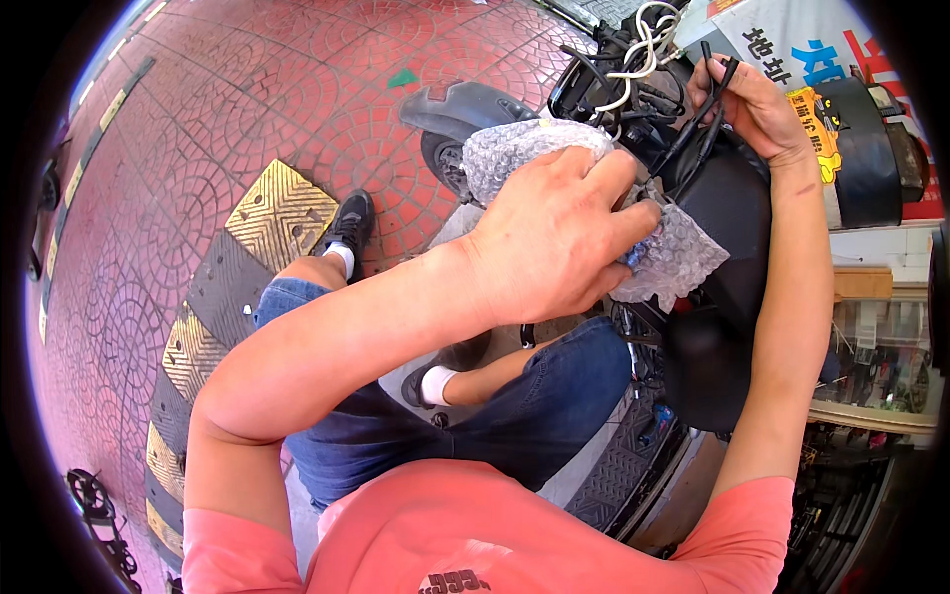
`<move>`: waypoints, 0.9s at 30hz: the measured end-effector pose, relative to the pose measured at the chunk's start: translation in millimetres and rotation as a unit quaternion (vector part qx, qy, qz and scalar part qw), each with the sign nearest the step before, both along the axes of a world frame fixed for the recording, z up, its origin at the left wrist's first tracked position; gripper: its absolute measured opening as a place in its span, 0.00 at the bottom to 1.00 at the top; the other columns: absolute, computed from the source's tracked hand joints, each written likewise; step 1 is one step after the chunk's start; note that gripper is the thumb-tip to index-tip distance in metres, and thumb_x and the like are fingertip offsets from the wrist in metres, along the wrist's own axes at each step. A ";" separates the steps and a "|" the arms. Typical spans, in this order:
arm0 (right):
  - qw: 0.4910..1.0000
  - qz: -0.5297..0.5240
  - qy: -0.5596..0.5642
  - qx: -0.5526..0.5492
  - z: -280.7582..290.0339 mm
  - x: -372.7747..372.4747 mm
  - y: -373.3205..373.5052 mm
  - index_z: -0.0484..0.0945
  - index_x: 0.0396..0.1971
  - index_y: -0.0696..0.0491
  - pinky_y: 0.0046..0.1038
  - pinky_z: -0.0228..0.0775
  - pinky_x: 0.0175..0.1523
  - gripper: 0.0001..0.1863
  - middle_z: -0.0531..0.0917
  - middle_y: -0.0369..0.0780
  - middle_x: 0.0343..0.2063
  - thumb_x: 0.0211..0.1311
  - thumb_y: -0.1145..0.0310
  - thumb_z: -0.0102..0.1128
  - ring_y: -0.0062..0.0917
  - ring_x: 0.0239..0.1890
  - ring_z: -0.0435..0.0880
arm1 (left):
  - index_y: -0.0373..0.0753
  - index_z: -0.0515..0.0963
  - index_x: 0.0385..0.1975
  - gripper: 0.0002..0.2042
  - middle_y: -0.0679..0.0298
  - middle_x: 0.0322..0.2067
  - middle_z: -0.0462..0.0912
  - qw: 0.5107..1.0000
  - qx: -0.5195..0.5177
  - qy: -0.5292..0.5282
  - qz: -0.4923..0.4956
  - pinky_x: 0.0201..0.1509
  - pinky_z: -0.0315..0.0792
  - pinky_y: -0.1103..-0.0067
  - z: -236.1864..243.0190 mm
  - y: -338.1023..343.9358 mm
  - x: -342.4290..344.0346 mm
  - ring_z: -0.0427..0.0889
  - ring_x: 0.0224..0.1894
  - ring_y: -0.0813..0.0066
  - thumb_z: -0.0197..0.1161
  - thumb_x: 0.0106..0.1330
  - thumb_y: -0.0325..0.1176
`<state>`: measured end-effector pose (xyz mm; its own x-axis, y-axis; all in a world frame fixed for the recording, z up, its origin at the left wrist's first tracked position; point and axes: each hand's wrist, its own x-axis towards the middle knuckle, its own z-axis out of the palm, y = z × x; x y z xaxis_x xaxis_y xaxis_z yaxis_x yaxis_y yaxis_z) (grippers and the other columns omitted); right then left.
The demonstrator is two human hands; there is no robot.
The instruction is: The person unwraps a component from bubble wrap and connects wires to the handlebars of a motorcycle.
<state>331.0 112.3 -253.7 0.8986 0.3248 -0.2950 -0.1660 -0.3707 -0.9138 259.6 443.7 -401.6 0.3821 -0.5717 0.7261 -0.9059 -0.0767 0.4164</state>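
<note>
My left hand (564, 233) is curled over a piece of clear bubble wrap (683, 259), its fingers bent into the plastic. The wrap shows on both sides of the hand, and something bluish peeks out near the fingertips; what it is I cannot make out. Farther right and higher, my right hand (762, 104) pinches black cables (705, 104) between thumb and fingers, holding them up over the front of a dark scooter (727, 208). White cable (638, 59) loops over the handlebar area, just left of that hand.
The scooter's front fender (465, 104) and wheel stick out to the left. A yellow and black speed bump (223, 272) lies on the red patterned paving (148, 218). At the right stand a black box (871, 148) with a yellow sticker and a glass display case (881, 356).
</note>
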 end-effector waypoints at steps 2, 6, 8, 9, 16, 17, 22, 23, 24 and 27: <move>1.000 0.007 0.005 0.017 -1.1 1.0 0.2 0.77 0.42 0.57 0.30 0.74 0.55 0.15 0.80 0.37 0.38 0.81 0.58 0.55 0.25 0.45 0.81 | 0.46 0.82 0.53 0.29 0.59 0.44 0.76 1.000 -0.005 -0.003 -0.004 0.42 0.76 0.65 -1.3 0.1 1.3 0.78 0.39 0.57 0.80 0.47 0.37; 1.000 0.016 0.009 0.001 1.2 0.8 1.9 0.77 0.41 0.56 0.30 0.73 0.53 0.16 0.79 0.37 0.37 0.81 0.57 0.55 0.25 0.44 0.80 | 0.46 0.82 0.54 0.30 0.59 0.45 0.76 1.000 -0.005 -0.006 -0.012 0.43 0.76 0.65 -3.1 -1.9 2.3 0.79 0.40 0.57 0.80 0.46 0.36; 1.000 0.014 -0.002 0.001 0.8 0.6 2.8 0.76 0.41 0.56 0.29 0.73 0.53 0.16 0.79 0.37 0.37 0.81 0.56 0.55 0.24 0.43 0.79 | 0.46 0.82 0.55 0.30 0.59 0.44 0.76 1.000 -0.010 -0.008 -0.017 0.43 0.76 0.65 -3.2 -2.0 2.6 0.79 0.40 0.57 0.80 0.46 0.36; 1.000 0.010 -0.006 -0.007 0.8 0.3 3.7 0.76 0.40 0.56 0.29 0.73 0.53 0.16 0.79 0.37 0.36 0.81 0.56 0.55 0.24 0.43 0.79 | 0.46 0.82 0.55 0.30 0.59 0.44 0.76 1.000 -0.011 -0.008 -0.021 0.44 0.76 0.65 -3.5 -0.9 3.0 0.79 0.40 0.56 0.80 0.46 0.36; 1.000 0.012 -0.014 -0.007 2.0 -2.1 8.7 0.77 0.39 0.56 0.29 0.74 0.52 0.17 0.80 0.38 0.36 0.81 0.56 0.55 0.24 0.42 0.80 | 0.46 0.81 0.58 0.32 0.59 0.43 0.76 0.999 0.002 -0.004 -0.032 0.44 0.76 0.65 -3.1 -0.3 1.9 0.79 0.41 0.57 0.80 0.47 0.36; 1.000 0.013 -0.013 -0.007 2.4 -2.7 9.0 0.77 0.39 0.56 0.29 0.74 0.52 0.17 0.80 0.38 0.36 0.81 0.56 0.55 0.24 0.42 0.80 | 0.46 0.81 0.58 0.32 0.59 0.43 0.76 0.999 0.006 -0.003 -0.034 0.44 0.76 0.65 -3.0 -0.3 1.7 0.79 0.40 0.57 0.80 0.47 0.36; 1.000 0.017 -0.020 -0.010 1.2 -1.5 7.2 0.77 0.40 0.56 0.29 0.75 0.52 0.17 0.81 0.38 0.36 0.81 0.56 0.55 0.24 0.42 0.81 | 0.45 0.82 0.59 0.33 0.59 0.43 0.76 0.999 0.015 -0.001 -0.041 0.44 0.76 0.65 -2.6 -0.5 1.8 0.79 0.40 0.57 0.80 0.48 0.36; 1.000 0.023 -0.020 -0.006 0.9 -1.2 7.3 0.77 0.40 0.57 0.29 0.75 0.52 0.17 0.81 0.38 0.36 0.81 0.56 0.55 0.24 0.42 0.81 | 0.45 0.82 0.59 0.32 0.59 0.43 0.76 0.999 0.013 -0.001 -0.042 0.44 0.76 0.65 -2.5 -0.6 1.9 0.79 0.40 0.57 0.80 0.48 0.36; 1.000 0.022 -0.021 -0.007 1.0 -1.4 7.3 0.77 0.40 0.56 0.29 0.75 0.52 0.17 0.81 0.38 0.36 0.81 0.56 0.55 0.24 0.42 0.81 | 0.45 0.82 0.58 0.32 0.59 0.43 0.76 0.999 0.011 -0.001 -0.043 0.44 0.76 0.65 -2.3 -0.7 1.9 0.79 0.40 0.57 0.80 0.48 0.36; 1.000 0.017 -0.023 -0.013 1.6 -1.8 7.1 0.77 0.40 0.56 0.29 0.75 0.53 0.17 0.81 0.37 0.36 0.80 0.56 0.56 0.23 0.42 0.81 | 0.45 0.82 0.58 0.32 0.59 0.42 0.76 0.999 0.009 -0.001 -0.046 0.44 0.76 0.64 -2.4 -1.0 1.7 0.79 0.40 0.57 0.80 0.47 0.36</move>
